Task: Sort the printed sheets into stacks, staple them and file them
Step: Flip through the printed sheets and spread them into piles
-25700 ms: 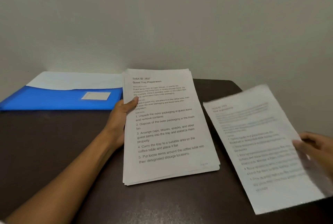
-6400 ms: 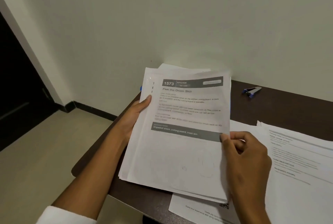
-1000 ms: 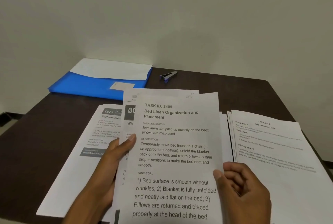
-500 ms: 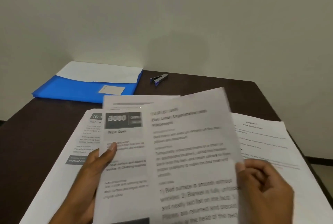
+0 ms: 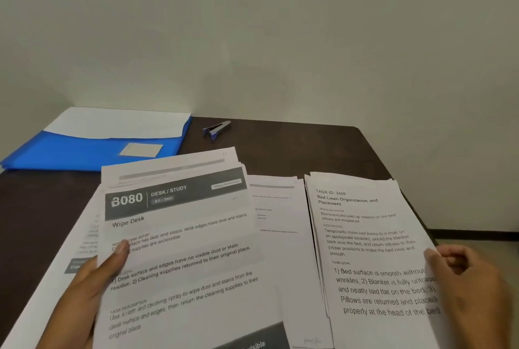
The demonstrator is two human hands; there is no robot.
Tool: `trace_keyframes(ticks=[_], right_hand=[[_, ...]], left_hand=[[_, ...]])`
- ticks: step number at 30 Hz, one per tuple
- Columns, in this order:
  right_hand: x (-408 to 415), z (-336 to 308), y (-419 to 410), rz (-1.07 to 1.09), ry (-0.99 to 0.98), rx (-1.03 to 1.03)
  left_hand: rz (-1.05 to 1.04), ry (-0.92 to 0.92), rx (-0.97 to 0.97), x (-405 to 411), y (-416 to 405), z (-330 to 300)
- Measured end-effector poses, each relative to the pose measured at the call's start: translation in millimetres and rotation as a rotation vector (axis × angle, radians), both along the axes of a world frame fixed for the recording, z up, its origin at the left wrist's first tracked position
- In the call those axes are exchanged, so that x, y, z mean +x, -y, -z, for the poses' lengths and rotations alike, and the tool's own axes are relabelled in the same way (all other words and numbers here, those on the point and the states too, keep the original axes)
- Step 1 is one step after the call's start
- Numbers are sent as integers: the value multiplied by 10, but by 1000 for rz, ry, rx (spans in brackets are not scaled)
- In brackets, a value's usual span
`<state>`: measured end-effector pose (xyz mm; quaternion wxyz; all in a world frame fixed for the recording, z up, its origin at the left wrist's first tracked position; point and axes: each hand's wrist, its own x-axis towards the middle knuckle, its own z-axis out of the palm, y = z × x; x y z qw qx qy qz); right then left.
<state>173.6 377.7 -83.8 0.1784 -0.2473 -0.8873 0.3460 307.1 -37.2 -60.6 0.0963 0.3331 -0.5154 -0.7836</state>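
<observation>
The left hand held a bundle of printed sheets at its left edge, thumb pressed on the top page and the remaining fingers hidden beneath. The top page carried a dark header reading "8080 DESK / STUDY" and the title "Wipe Desk". The bundle was raised at a tilt above the table, with further pages fanned out behind its upper edge.

The right hand gripped the right edge of the "Bed Linen" sheet, fingers curled over the margin. That sheet lay on top of the right stack, at the table's right side. Whether the sheet rested fully flat on the stack could not be determined.

A middle stack lay between the bundle and the right stack, partly covered by the bundle. A left stack lay under the bundle's left side, only its edge and a dark label strip visible.

Farther back, a blue folder lay at the table's rear left corner, with a pale label on its cover and white paper showing at its far edge. A stapler lay just right of the folder, apart from all sheets. A plain wall stood behind the table.
</observation>
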Motion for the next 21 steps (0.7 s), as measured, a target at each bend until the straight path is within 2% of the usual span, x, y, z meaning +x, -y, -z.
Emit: trace_keyframes(ticks=[4,7,9,11,13,16,21], right_hand=[[-20,98,38,-17,-13,160],[99,66,182,-56,-162,221],[260,-12,423,-187,-256,38],[439,-34,765,-380,-189,-257],[608,10,1104,-528,-121,-425],[763,106,1416,-598,-103,-533],[776,167,1478,-591,-81,-562]], left_hand=[[-7,-32,69,-7,-13,11],[10,-63,151,-22,-36,43],[36,-82,213,-46,-54,70],[72,-95,245,-74,-97,72],[111,-102,264,-114,-148,71],[120,-107,244,-155,-191,77],[94,-115,237,-160,-206,127]])
